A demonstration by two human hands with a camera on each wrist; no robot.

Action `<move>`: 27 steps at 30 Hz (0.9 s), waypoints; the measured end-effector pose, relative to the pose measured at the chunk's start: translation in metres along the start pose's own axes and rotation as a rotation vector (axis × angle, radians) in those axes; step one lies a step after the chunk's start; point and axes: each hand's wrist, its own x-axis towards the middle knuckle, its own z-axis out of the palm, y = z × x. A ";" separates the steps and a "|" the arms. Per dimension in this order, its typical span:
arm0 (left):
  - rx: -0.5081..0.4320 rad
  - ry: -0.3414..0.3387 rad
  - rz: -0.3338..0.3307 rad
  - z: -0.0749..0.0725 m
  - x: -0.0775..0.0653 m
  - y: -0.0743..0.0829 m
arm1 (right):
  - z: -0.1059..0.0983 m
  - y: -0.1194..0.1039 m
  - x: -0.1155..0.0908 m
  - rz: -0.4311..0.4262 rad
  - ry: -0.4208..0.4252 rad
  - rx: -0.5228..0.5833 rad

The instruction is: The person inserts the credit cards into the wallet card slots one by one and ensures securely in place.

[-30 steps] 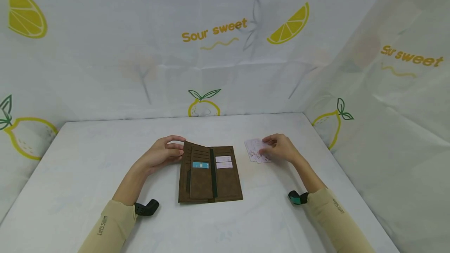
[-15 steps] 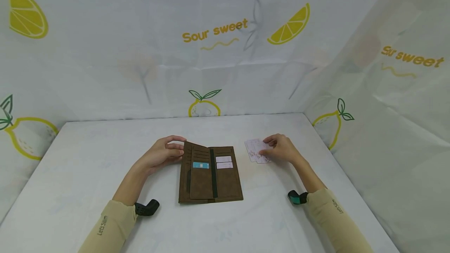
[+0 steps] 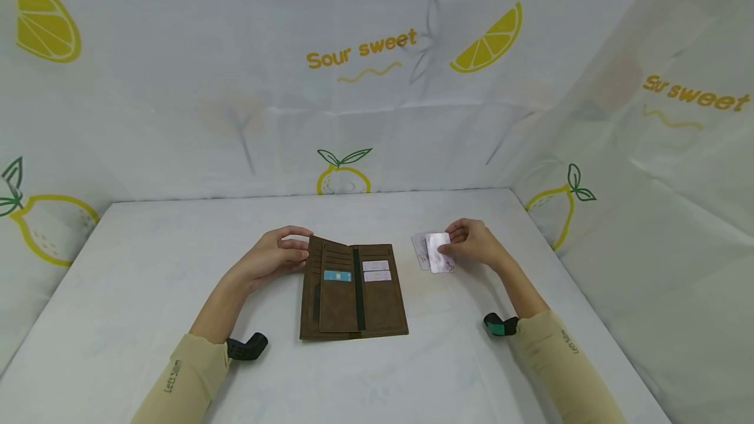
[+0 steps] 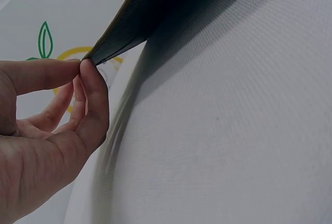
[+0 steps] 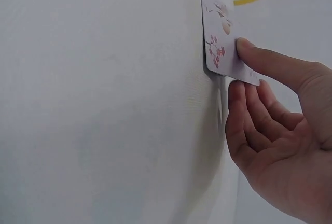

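A brown wallet point(image 3: 384, 309) lies spread on the table, its left cover tilted up. My left hand point(image 3: 272, 257) pinches that cover's upper left corner between thumb and fingertips; the left wrist view shows the cover's dark underside point(image 4: 155, 11) over the white cloth. A blue card point(image 3: 337, 276) sits in a slot of the middle flap, and two pale cards point(image 3: 377, 276) show in the right-hand slots. To the right of the wallet, my right hand point(image 3: 474, 244) pinches a whitish card point(image 5: 220, 42) with a pink blossom print, tilted. Another pale card point(image 3: 420, 250) lies partly behind it.
White cloth covers the table point(image 3: 347, 385). A lemon-printed white curtain point(image 3: 235, 84) hangs behind the table's far edge and along the right side. Black wrist cameras point(image 3: 249, 347) stick out from both sleeves.
My right hand has lifted the near edge of the top pale card off the one beneath and moved slightly right and up. My left hand and the wallet stay still.
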 end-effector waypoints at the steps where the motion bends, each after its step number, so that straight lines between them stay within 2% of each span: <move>1: -0.003 0.001 -0.001 0.000 0.000 0.000 | -0.001 -0.001 0.000 0.017 -0.006 0.031; 6: -0.006 -0.006 0.005 0.000 0.000 0.000 | -0.003 -0.007 -0.001 0.088 -0.037 0.149; 14: -0.013 -0.008 0.010 0.000 -0.001 0.000 | 0.002 -0.013 0.004 0.088 -0.057 0.238; 21: -0.018 -0.008 0.007 -0.001 -0.001 0.000 | 0.018 -0.023 0.013 0.079 -0.050 0.288; 27: -0.014 -0.004 0.004 -0.001 0.000 -0.001 | 0.036 -0.042 0.022 0.073 -0.046 0.324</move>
